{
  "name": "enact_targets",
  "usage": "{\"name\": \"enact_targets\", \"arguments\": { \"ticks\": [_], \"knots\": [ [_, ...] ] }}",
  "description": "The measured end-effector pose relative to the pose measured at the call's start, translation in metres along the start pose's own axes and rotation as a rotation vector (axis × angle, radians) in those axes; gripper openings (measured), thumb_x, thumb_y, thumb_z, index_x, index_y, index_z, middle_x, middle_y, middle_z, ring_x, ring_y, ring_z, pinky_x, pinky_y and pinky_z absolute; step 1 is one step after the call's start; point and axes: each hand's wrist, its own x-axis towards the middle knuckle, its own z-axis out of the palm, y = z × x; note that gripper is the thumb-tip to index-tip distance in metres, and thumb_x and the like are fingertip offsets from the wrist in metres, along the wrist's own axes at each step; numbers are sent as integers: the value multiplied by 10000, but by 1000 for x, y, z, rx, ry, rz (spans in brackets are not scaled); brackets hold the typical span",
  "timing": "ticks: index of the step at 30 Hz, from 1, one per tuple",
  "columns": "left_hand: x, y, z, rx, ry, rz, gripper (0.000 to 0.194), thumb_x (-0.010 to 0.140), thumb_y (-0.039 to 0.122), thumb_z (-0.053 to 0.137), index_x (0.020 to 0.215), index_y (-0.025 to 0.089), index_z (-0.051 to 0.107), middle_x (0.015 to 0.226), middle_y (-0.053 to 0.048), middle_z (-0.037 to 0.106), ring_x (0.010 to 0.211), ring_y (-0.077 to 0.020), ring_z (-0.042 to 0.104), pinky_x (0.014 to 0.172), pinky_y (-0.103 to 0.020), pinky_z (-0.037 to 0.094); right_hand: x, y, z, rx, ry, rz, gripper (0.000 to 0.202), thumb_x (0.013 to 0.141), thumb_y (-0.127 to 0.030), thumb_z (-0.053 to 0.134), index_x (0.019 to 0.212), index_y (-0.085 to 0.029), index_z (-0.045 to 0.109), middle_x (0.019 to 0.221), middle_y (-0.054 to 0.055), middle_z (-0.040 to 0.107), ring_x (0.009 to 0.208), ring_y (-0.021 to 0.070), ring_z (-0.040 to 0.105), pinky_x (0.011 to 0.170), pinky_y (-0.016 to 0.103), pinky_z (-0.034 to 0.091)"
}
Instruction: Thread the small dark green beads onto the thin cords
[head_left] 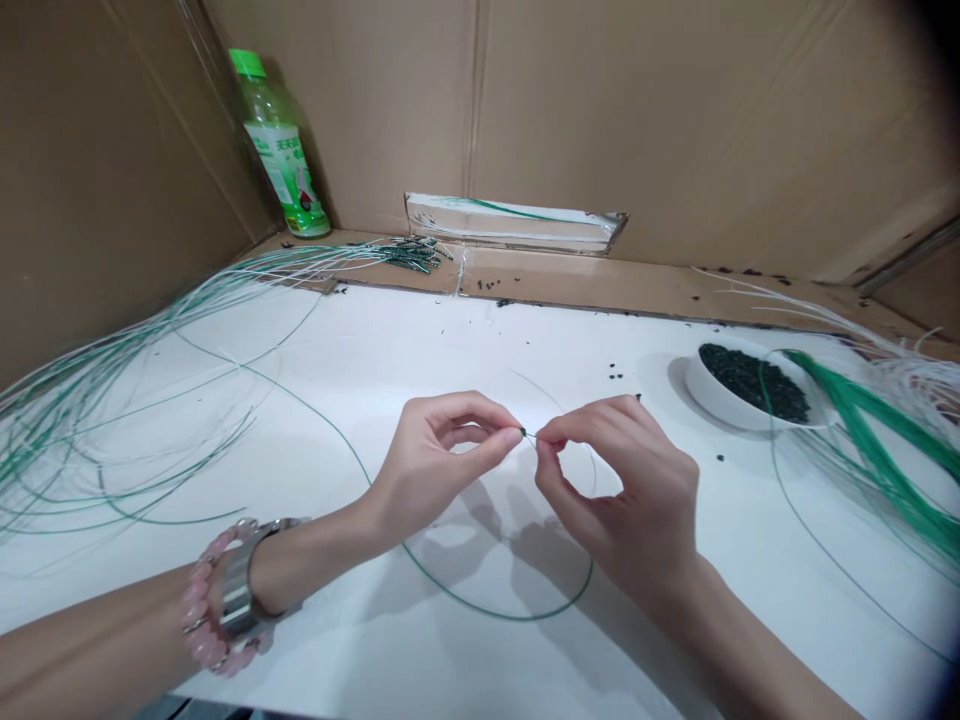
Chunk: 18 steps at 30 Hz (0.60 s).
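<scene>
Over the middle of the white table, my left hand (442, 450) pinches a tiny dark green bead (523, 431) between thumb and forefinger. Close beside it, the thumb and forefinger of my right hand (630, 480) are closed on a thin pale wire (531, 437) at the bead. Whether the wire passes through the bead is too small to tell. A green wire (510, 618) curves in a wide loop on the table below both hands and runs off to the upper left. The fingertips are almost touching.
On the right stand a white bowl (712, 405) of dark green beads and a bundle of green strands (862, 430). Long green and white wires (150, 330) with beaded ends (412, 254) spread at the left. A green-capped bottle (281, 160) leans by the cardboard wall (600, 100). Loose beads lie about.
</scene>
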Motion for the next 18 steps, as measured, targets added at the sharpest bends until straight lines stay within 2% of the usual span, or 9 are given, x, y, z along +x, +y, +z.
{"name": "enact_targets", "arguments": {
  "ticks": [7, 18],
  "knots": [
    [0, 2, 1, -4, 5, 0, 57, 745, 183, 683, 690, 169, 679, 727, -15, 665, 679, -104, 595, 618, -189, 487, 0, 0, -1, 21, 5, 3, 161, 730, -39, 585, 710, -195, 554, 588, -11, 580, 582, 123, 481, 575, 256, 409],
    [0, 1, 1, -20, 1, 22, 70, 745, 136, 665, 683, 165, 680, 702, 14, 654, 656, -63, 593, 606, -131, 491, 1, -1, 0, 8, 12, -8, 149, 721, -28, 590, 696, -172, 564, 579, -18, 578, 582, 103, 480, 577, 237, 407]
  ]
}}
